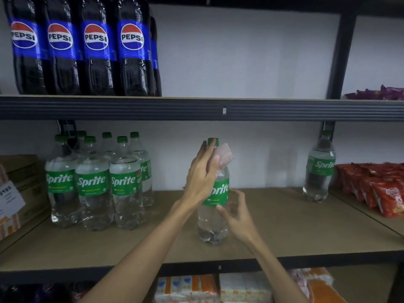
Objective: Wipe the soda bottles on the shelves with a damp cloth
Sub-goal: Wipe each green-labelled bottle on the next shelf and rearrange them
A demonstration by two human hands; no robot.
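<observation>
Dark metal shelving (196, 110) with brown boards stands against a white wall (240, 51), and on the middle shelf board (284, 226), near its front edge, a clear Sprite bottle (213, 219) stands upright on its own. It has a green cap (212, 141), a green label (219, 193) and clear soda inside. The left hand (202, 176) reaches up along the bottle's neck and shoulder, fingers lying long toward the cap, pinning a bunched pink cloth (226, 157) against the plastic. The right hand (239, 217) sits lower, fingers spread and loosely bent, one tip touching the label's bottom edge. To the left a cluster of Sprite bottles (94, 184) stands packed together beside a cardboard box (21, 171); well to the right a lone Sprite bottle (319, 171) stands by the upright post, next to red snack packets (376, 189). Large Pepsi bottles (96, 47) line the shelf above, and small cartons (240, 287) fill the one below.
</observation>
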